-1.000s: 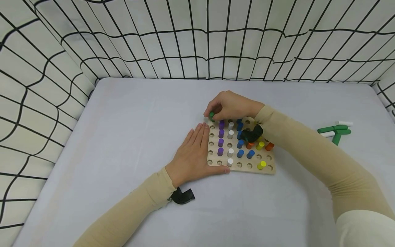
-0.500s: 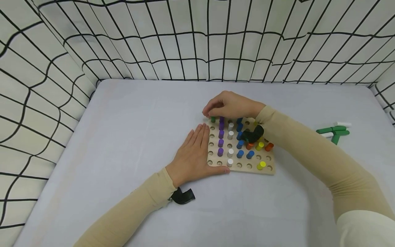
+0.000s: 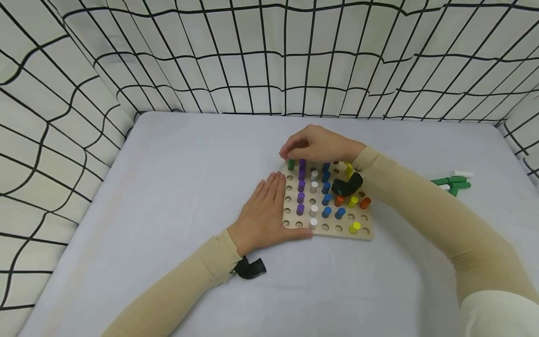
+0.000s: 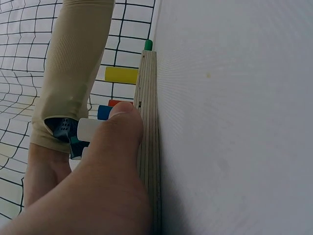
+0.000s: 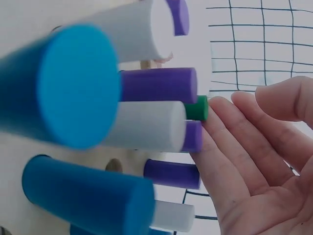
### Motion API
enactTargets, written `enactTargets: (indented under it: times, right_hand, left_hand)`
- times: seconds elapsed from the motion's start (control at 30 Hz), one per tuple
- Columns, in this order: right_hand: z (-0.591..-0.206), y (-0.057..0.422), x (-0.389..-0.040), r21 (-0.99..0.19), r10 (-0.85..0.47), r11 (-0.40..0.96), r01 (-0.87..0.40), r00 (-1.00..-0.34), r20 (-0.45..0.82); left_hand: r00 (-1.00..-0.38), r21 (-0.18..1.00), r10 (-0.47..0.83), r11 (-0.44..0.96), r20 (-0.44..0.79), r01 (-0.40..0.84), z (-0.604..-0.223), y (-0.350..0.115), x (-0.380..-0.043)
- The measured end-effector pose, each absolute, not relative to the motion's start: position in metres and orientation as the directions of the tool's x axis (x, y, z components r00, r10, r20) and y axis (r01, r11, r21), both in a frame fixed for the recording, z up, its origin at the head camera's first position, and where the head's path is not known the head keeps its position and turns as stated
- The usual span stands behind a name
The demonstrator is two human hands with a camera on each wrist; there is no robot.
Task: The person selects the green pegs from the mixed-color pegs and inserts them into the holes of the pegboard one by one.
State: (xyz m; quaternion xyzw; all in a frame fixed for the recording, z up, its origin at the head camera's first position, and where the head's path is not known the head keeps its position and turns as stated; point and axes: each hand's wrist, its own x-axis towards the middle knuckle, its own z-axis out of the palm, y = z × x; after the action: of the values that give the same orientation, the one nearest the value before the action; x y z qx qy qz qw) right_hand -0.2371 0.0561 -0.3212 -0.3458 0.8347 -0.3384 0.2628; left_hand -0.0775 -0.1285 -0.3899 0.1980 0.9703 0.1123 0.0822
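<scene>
A square wooden pegboard (image 3: 344, 230) bears upright pegs in purple, white, blue, yellow and orange. My left hand (image 3: 263, 213) lies flat against its left edge, with the thumb (image 4: 120, 132) stretched along the front edge. At the far left corner stands a green peg (image 3: 291, 164), seated in the board. Just above it is my right hand (image 3: 322, 144); in the right wrist view its fingers are loosely extended, with fingertips right at the top of the green peg, and the thumb apart from it. A purple peg (image 5: 159, 85) and a blue peg (image 5: 88, 196) stand close by.
Loose green pegs (image 3: 448, 180) and a white peg (image 3: 463, 174) lie in a small pile on the table at the right, beyond the right forearm. A black grid net (image 3: 269, 56) surrounds the table's back and sides. A black wrist camera (image 3: 250, 268) hangs under the left wrist.
The green peg, pinched by my right hand a second ago, now stands lower in the corner hole, released. The right hand stays over it; the left hand has not moved.
</scene>
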Motion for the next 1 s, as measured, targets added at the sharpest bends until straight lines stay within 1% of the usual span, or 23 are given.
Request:
enactTargets:
  times: [0.27, 0.5, 1.0]
  right_hand:
    - [-0.311, 0.065, -0.233, -0.753, -0.747, 0.522, -0.400, -0.640, -0.178]
    - [-0.304, 0.075, -0.231, -0.745, -0.715, 0.547, -0.383, -0.676, -0.177]
    - [-0.294, 0.115, -0.225, -0.724, -0.650, 0.594, -0.351, -0.740, -0.175]
  left_hand:
    - [-0.906, 0.258, 0.400, 0.898, -0.139, 0.357, -0.391, -0.128, -0.077]
    - [-0.905, 0.264, 0.398, 0.898, -0.151, 0.351, -0.390, -0.129, -0.078]
    - [-0.903, 0.261, 0.390, 0.904, -0.180, 0.338, -0.391, -0.127, -0.081]
